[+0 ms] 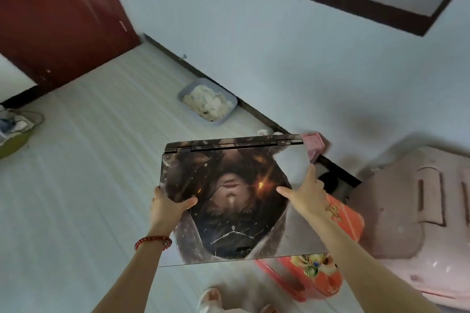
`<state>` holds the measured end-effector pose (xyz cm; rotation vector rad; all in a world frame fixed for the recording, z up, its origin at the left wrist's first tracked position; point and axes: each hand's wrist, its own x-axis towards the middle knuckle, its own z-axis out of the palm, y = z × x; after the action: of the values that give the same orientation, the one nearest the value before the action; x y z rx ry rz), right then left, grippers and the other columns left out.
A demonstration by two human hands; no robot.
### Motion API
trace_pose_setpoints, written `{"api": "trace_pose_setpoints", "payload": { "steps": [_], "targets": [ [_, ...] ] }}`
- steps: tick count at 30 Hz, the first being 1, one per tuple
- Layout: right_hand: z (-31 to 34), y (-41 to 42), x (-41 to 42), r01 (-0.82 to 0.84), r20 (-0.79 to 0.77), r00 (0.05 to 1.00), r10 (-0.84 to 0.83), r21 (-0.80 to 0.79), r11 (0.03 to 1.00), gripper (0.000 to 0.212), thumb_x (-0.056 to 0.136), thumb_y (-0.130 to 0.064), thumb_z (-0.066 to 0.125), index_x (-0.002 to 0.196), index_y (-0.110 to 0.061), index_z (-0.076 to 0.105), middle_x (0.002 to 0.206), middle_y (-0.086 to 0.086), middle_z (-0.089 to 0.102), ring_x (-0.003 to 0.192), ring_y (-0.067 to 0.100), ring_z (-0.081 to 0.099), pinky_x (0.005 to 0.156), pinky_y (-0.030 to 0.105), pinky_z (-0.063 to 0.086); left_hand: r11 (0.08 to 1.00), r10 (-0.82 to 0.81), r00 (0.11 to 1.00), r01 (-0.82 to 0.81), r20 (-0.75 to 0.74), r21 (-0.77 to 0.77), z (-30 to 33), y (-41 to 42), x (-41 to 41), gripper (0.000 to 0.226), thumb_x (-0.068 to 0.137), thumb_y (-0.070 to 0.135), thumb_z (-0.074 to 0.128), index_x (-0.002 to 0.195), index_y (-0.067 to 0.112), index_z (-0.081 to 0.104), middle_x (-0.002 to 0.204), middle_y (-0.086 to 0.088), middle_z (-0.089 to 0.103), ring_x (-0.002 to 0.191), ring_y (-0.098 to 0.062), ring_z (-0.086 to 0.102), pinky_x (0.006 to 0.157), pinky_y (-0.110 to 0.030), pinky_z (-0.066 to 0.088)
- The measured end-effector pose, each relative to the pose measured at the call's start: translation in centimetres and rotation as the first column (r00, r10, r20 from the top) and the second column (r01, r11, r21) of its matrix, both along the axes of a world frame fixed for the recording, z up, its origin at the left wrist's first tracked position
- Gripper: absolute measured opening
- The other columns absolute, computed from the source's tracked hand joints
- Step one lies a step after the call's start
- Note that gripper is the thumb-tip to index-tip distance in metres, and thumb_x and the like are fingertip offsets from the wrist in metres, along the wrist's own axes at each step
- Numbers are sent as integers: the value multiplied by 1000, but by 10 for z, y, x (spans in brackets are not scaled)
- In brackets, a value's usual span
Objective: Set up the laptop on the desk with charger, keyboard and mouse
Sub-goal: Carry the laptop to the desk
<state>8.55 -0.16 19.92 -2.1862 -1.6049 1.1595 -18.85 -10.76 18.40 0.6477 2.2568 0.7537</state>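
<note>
I carry the closed laptop (229, 201) flat between both hands over the floor, its hinge edge away from me; my left hand (166, 208) and right hand (305, 195) grip its side edges; no table is visible

pale floor (89, 160), grey tray of white litter (207, 101) against the wall, orange flowered stool (338, 216) beside a pink plastic tub (412, 201), green thing with cables (12, 132) at left edge
</note>
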Motion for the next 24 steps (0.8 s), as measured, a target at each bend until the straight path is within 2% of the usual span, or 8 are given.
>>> {"api": "trace_pose_setpoints", "payload": {
  "steps": [4, 8, 12, 18, 24],
  "targets": [
    [51, -11, -112, -223, 30, 975, 221, 56, 973, 107, 70, -47, 74, 145, -24, 0, 151, 21, 20, 135, 44, 23, 107, 62, 25, 980, 197, 980, -195, -30, 49, 40, -64, -83, 83, 58, 36, 85, 118, 1, 40, 116, -19, 54, 106, -37, 53, 90, -52, 49],
    [87, -50, -252, -410, 38, 912, 409, 131, 903, 106, 71, -48, 72, 145, -24, 0, 149, 21, 23, 134, 43, 27, 105, 60, 28, 927, 372, 925, -365, -80, 88, 73, -145, -188, 85, 55, 41, 86, 115, -2, 44, 116, -21, 53, 107, -37, 51, 90, -51, 48],
    [100, -105, -388, -520, 22, 852, 522, 133, 843, 107, 72, -47, 72, 146, -23, -2, 149, 20, 21, 132, 43, 28, 103, 58, 26, 844, 536, 831, -531, -150, 80, 95, -223, -284, 95, 53, 46, 85, 121, 0, 38, 126, -18, 44, 120, -36, 40, 99, -50, 39],
    [114, -187, -579, -685, -14, 723, 691, 114, 719, 108, 73, -45, 72, 146, -22, -3, 148, 18, 22, 130, 42, 31, 103, 55, 28, 717, 690, 689, -693, -224, 76, 118, -334, -425, 97, 55, 48, 83, 123, 1, 35, 128, -18, 42, 122, -35, 37, 99, -46, 37],
    [123, -233, -747, -815, 10, 568, 823, 145, 560, 109, 73, -44, 73, 146, -21, -4, 150, 18, 20, 132, 41, 29, 104, 55, 27, 555, 828, 537, -826, -163, 100, 111, -402, -541, 100, 52, 47, 86, 123, -2, 35, 126, -20, 42, 119, -36, 38, 99, -50, 40]
  ]
}}
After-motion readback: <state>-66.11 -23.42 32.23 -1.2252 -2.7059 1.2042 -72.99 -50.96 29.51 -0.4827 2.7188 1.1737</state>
